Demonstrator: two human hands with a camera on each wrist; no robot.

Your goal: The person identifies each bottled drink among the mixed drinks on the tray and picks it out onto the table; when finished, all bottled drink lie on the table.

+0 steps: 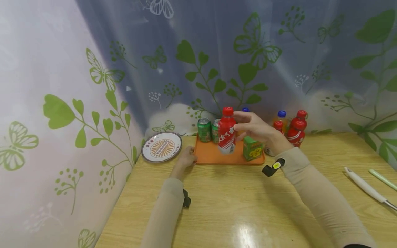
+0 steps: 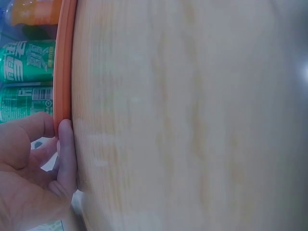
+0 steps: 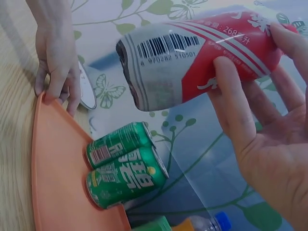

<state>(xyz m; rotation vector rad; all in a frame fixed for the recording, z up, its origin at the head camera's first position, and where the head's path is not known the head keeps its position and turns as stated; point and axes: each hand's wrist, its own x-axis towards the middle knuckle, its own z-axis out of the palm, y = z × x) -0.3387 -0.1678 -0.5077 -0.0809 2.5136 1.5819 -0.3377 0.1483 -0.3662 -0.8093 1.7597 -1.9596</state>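
My right hand [image 1: 255,128] grips a red and white drink bottle [image 1: 227,132] by its side, held upright above the orange tray [image 1: 211,158]. In the right wrist view the bottle's barcode and pale base face the camera, clear of the tray. With thumb and fingers, my left hand [image 2: 38,166] pinches the near left corner of the tray. Two green soda cans [image 3: 127,178] stand on the tray's back left part. A green box [image 1: 252,148] with yellow flowers stands at its right end. An orange drink bottle with a blue cap [image 1: 245,110] is mostly hidden behind my right hand.
Left of the tray a round patterned plate [image 1: 162,147] lies by the curtain. More red bottles [image 1: 296,132] and a blue-capped orange bottle [image 1: 281,115] stand to the right. A white-handled utensil [image 1: 366,185] and a pale green handle [image 1: 383,178] lie at the right edge.
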